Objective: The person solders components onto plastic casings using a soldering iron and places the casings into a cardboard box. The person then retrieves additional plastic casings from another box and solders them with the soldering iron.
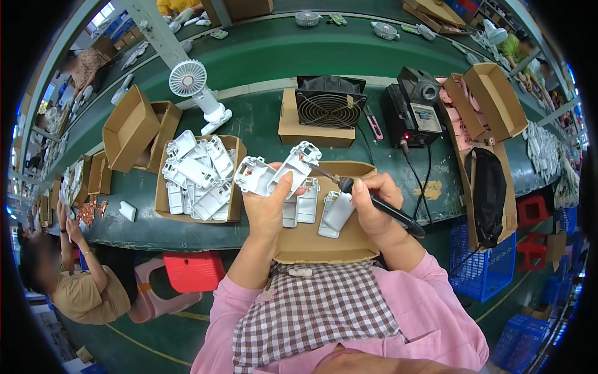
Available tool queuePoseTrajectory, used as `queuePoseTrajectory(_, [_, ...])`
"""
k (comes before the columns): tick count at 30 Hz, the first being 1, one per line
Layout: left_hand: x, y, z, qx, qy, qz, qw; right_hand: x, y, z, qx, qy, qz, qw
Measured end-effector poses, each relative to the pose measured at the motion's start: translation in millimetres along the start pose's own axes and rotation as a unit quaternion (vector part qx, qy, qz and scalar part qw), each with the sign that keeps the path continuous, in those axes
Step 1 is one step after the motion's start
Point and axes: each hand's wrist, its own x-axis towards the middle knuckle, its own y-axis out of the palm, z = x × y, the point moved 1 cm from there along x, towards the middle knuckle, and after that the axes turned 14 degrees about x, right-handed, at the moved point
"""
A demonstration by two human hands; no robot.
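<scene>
My left hand (pixel 266 212) is closed around two white plastic casings, one casing (pixel 254 174) beside the other casing (pixel 293 169), their hollow sides facing up with small copper-coloured parts at the ends. My right hand (pixel 377 202) grips a black-handled soldering iron (pixel 398 216). Its metal tip reaches the upper end of the right-hand casing; whether it touches cannot be seen clearly. Below both hands lies a shallow cardboard tray (pixel 311 244) with more white casings (pixel 337 214) in it. Left of my left hand, a cardboard box (pixel 235 202) is heaped with similar casings (pixel 198 171).
A black square fan (pixel 330 103) sits on cardboard behind my hands. Right of it are pink-handled cutters (pixel 374 123) and a soldering station (pixel 414 112) with cables. A small white fan (pixel 189 78) stands back left. A black pouch (pixel 488 196) lies right; a co-worker (pixel 93 287) sits left.
</scene>
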Motion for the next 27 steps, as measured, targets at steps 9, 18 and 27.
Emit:
queuePoseTrajectory(9, [-1.8,-1.2,2.1,0.007,0.01,0.015,1.0,-1.0,-1.7,-2.6,0.084,0.043,-0.045,0.994])
queuePoseTrajectory(18, [-3.1,3.0,-2.9,0.02,0.008,0.01,1.0,-1.8,-2.4,-3.0,0.087,0.056,-0.037,0.994])
queuePoseTrajectory(27, [0.9,5.2,1.0,0.012,0.004,0.018,1.0,0.2,-4.4,-3.5,0.076,0.057,-0.046,0.994])
